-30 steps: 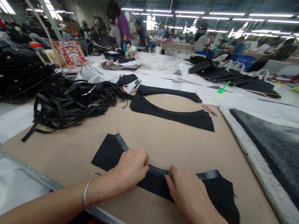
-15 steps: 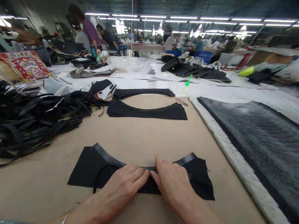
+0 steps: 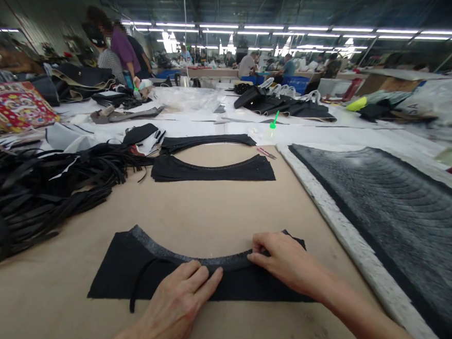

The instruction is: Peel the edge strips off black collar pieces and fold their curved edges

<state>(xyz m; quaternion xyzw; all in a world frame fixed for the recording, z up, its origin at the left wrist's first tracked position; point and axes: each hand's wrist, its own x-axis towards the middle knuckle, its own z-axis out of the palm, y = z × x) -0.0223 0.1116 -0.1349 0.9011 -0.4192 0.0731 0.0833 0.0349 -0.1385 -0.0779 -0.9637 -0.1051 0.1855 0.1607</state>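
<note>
Black fabric piece (image 3: 122,268), cut in a shallow curve, lies flat in the lower centre of the frame on a brown paper sheet (image 3: 215,210) that covers the tabletop. A grey band (image 3: 158,247) runs along its curved upper edge, and a thin black strip (image 3: 137,287) loops over its left half.

The left hand (image 3: 178,303) lies flat and released on the piece, its fingertips (image 3: 203,276) pressing on the band near the middle. The right hand (image 3: 281,258) rests on the right end of the piece with bent fingers, their tips at the band. Whether it pinches the edge or only presses on it cannot be told.

Further up the sheet, at the centre of the frame, lie more black curved pieces (image 3: 214,169). A tangle of black straps (image 3: 35,187) fills the left side. A dark grey pad with a white rim (image 3: 382,201) takes up the right side, just beside the sheet. Small snips (image 3: 266,152) lie near the top right corner of the sheet. Other people (image 3: 118,48) work at tabletops in the upper part of the frame.
</note>
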